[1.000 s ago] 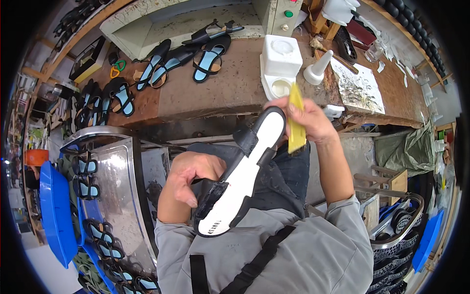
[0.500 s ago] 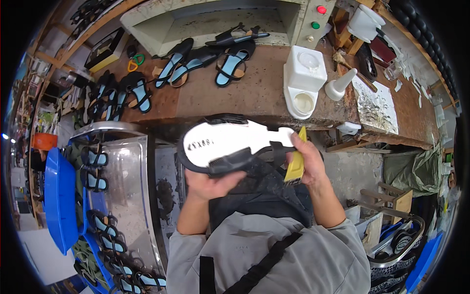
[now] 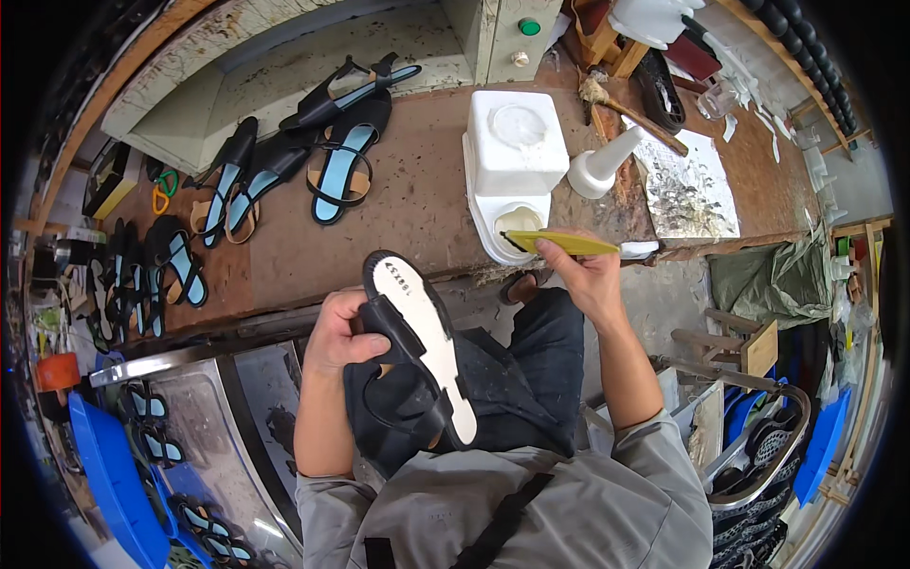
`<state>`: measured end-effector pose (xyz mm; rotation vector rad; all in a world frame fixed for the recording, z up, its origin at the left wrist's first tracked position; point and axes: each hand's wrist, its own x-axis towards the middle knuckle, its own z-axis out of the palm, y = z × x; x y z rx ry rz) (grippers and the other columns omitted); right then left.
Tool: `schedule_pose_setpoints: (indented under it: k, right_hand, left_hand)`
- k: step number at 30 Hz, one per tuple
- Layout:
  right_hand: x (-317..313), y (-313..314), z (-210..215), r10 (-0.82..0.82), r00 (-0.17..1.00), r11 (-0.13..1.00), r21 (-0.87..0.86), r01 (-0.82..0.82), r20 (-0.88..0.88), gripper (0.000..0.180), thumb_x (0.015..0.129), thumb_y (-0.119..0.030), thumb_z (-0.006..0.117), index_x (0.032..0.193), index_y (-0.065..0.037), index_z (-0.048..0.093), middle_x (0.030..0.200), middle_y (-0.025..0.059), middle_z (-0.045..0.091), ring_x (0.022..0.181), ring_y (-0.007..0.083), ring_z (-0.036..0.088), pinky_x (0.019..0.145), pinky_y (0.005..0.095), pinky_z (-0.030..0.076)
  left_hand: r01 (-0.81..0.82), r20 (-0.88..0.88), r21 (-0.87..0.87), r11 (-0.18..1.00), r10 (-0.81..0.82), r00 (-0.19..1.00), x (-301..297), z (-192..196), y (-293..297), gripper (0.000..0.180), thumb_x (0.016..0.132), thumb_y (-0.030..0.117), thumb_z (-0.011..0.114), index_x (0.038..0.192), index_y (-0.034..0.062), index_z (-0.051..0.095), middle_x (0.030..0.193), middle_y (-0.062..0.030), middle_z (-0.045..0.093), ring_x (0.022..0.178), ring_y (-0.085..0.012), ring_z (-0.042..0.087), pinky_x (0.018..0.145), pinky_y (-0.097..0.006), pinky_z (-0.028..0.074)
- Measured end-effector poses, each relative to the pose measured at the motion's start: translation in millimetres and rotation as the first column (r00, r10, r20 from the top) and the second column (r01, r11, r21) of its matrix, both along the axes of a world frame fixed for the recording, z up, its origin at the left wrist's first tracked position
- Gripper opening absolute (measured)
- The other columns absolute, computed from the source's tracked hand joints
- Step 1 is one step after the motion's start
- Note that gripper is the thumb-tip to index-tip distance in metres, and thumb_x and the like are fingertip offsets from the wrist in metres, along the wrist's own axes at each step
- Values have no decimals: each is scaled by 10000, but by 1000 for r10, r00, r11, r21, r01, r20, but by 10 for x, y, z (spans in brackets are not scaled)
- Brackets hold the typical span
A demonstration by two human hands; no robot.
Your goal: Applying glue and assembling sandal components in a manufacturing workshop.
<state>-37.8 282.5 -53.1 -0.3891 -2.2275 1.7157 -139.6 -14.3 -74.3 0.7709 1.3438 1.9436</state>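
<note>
My left hand (image 3: 339, 334) grips a black sandal (image 3: 415, 318) at its wide front end, thumb over the upper. The sandal's white underside faces up, and its narrow end points down toward my lap. In my right hand (image 3: 590, 283) is a flat yellow brush (image 3: 573, 244), pinched by the thumb and fingers. The brush's dark bristle end is at the round cup of a white plastic dispenser (image 3: 517, 142) on the bench edge. Whether the bristles touch what is in the cup cannot be made out.
On the brown bench (image 3: 417, 213) lie several black sandals (image 3: 343, 173) with blue insoles. A white cone-nozzle bottle (image 3: 607, 163) stands beside the dispenser, near a stained paper sheet (image 3: 697, 194). A metal-topped cart (image 3: 185, 403) with more sandals is at left; a wooden stool (image 3: 758, 351) stands right.
The sandal has swung from level across both hands to a downward slant in my left hand alone. My right hand has left it and carried the brush up to the dispenser's cup.
</note>
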Motion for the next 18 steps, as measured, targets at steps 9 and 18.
schedule_pose_setpoints:
  k: [9, 18]
  right_hand:
    - [-152, 18, -158, -14, 1000, 999, -29, 15, 27, 110, 816, -75, 641, 851, 28, 658, 670, 23, 604, 524, 55, 530, 462, 200, 414]
    - [132, -223, 413, -50, 998, 892, -451, 32, -30, 90, 774, -34, 663, 799, 46, 632, 664, 80, 622, 500, 107, 543, 464, 210, 420]
  left_hand:
    - [77, 55, 6, 997, -77, 996, -162, -149, 162, 333, 666, 147, 711, 899, -69, 614, 879, -97, 647, 797, -145, 604, 723, -257, 459]
    - [150, -207, -28, 988, -152, 966, -137, 176, 353, 402, 634, 229, 697, 930, -33, 623, 875, -112, 638, 792, -183, 616, 704, -273, 466]
